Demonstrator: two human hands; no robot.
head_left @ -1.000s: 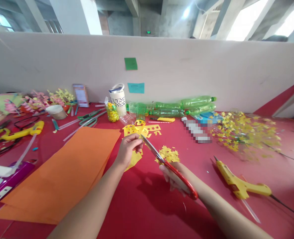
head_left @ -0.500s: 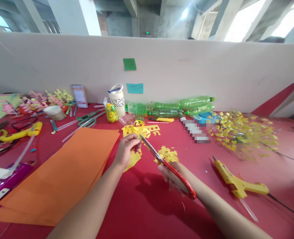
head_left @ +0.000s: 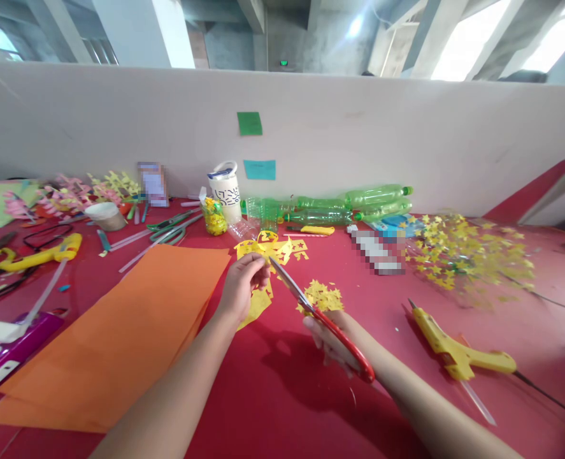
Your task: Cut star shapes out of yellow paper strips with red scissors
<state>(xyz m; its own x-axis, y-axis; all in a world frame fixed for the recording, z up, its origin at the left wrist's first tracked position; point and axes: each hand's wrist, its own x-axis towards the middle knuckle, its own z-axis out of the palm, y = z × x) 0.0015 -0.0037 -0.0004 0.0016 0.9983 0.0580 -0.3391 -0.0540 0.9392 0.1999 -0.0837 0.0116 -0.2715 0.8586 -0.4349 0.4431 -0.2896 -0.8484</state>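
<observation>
My left hand (head_left: 244, 287) is closed in a pinch on yellow paper, whose small piece shows at the fingertips. My right hand (head_left: 334, 341) is wrapped round the handles of the red scissors (head_left: 343, 344). Their blades point up and left, with the tips beside my left fingertips. Cut yellow paper scraps (head_left: 256, 307) with star-shaped holes lie under and behind my left hand. Just beyond my right hand is a pile of small yellow stars (head_left: 323, 296).
Orange sheets (head_left: 120, 331) lie at left. A yellow glue gun (head_left: 458, 350) rests at right, below a bunch of star-tipped stems (head_left: 468, 255). Green plastic bottles (head_left: 325, 215), a white cup (head_left: 225, 194) and a yellow cutter (head_left: 317, 230) are at the back.
My left hand has risen very slightly, and the yellow paper by its fingertips has shifted a little. The scissors have hardly moved.
</observation>
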